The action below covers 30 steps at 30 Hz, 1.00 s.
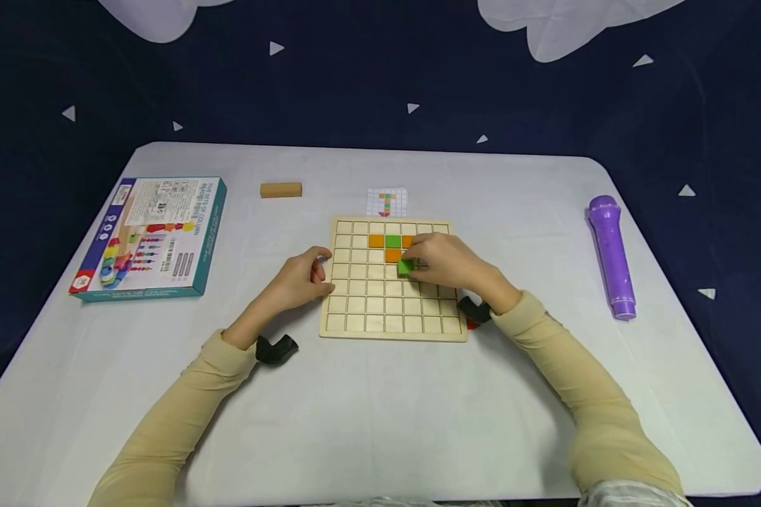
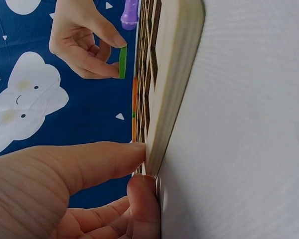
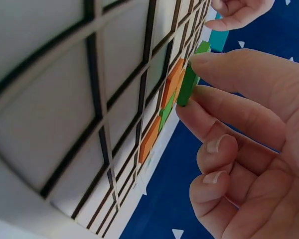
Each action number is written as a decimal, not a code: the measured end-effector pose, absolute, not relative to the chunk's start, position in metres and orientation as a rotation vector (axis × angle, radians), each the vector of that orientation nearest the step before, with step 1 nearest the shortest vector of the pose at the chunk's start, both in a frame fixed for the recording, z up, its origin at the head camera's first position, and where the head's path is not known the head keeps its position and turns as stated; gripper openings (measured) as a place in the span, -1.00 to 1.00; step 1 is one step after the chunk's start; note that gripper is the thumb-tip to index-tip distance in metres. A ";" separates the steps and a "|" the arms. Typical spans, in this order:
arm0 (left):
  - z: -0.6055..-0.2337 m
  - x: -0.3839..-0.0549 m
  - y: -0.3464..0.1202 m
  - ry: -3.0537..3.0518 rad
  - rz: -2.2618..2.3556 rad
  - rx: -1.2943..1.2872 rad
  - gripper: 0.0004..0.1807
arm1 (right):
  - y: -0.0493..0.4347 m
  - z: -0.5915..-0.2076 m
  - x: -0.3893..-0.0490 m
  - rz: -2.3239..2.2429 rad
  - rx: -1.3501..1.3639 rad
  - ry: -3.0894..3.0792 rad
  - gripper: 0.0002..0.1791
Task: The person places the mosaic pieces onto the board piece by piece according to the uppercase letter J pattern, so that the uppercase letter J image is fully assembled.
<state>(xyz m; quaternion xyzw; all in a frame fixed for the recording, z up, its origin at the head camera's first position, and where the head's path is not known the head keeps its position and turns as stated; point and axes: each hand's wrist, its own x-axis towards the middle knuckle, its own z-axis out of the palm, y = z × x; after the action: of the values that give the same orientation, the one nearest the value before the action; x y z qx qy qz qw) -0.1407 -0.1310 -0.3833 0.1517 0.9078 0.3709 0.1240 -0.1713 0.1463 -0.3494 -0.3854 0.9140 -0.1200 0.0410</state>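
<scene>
My right hand (image 1: 444,260) pinches a green square tile (image 1: 405,267) between thumb and fingers, over the wooden grid board (image 1: 355,306). In the right wrist view that green tile (image 3: 189,79) is tilted, with its edge toward the camera. On the board, an orange tile (image 1: 376,241), a green tile (image 1: 393,241) and another orange tile (image 1: 408,241) form a row. One more orange tile (image 1: 392,255) sits below the middle one. My left hand (image 1: 297,282) touches the board's left edge, thumb and index finger spread apart along it.
Behind the board lies a pattern card (image 1: 387,202) with coloured squares. A wooden block (image 1: 281,190) and a boxed toy set (image 1: 155,236) are at the left, a purple tube (image 1: 612,257) at the right. Something red (image 1: 472,324) shows by the board's right edge.
</scene>
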 end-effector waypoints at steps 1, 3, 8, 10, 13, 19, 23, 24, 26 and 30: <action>-0.383 -0.141 -0.131 2.646 1.083 0.441 -0.36 | 0.145 -0.349 -0.171 -0.363 -1.176 2.795 -0.75; -0.383 -0.141 -0.131 2.646 1.085 0.442 -0.36 | 0.143 -0.349 -0.172 -0.364 -1.168 2.786 -0.75; -0.384 -0.142 -0.131 2.649 1.086 0.450 -0.36 | 0.138 -0.351 -0.172 -0.335 -1.171 2.771 -0.78; -0.384 -0.142 -0.131 2.651 1.086 0.453 -0.37 | 0.136 -0.352 -0.172 -0.322 -1.176 2.767 -0.79; -0.384 -0.142 -0.131 2.652 1.087 0.453 -0.37 | 0.134 -0.353 -0.173 -0.317 -1.175 2.766 -0.79; -0.385 -0.142 -0.131 2.652 1.088 0.446 -0.37 | 0.132 -0.355 -0.175 -0.310 -1.184 2.764 -0.78; -0.385 -0.142 -0.131 2.653 1.086 0.443 -0.37 | 0.130 -0.355 -0.175 -0.295 -1.188 2.766 -0.78; -0.385 -0.142 -0.131 2.654 1.086 0.443 -0.37 | 0.129 -0.355 -0.175 -0.295 -1.192 2.767 -0.78; -0.385 -0.142 -0.131 2.654 1.085 0.440 -0.38 | 0.128 -0.356 -0.175 -0.300 -1.196 2.767 -0.78; -0.385 -0.142 -0.131 2.652 1.090 0.444 -0.38 | 0.126 -0.357 -0.175 -0.313 -1.208 2.762 -0.78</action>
<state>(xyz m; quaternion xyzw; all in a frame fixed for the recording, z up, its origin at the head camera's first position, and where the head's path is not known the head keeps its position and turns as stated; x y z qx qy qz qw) -0.1419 -0.1312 -0.3851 0.1519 0.9075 0.3730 0.1197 -0.1745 0.1262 -0.3566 -0.3981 0.9099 -0.1030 0.0555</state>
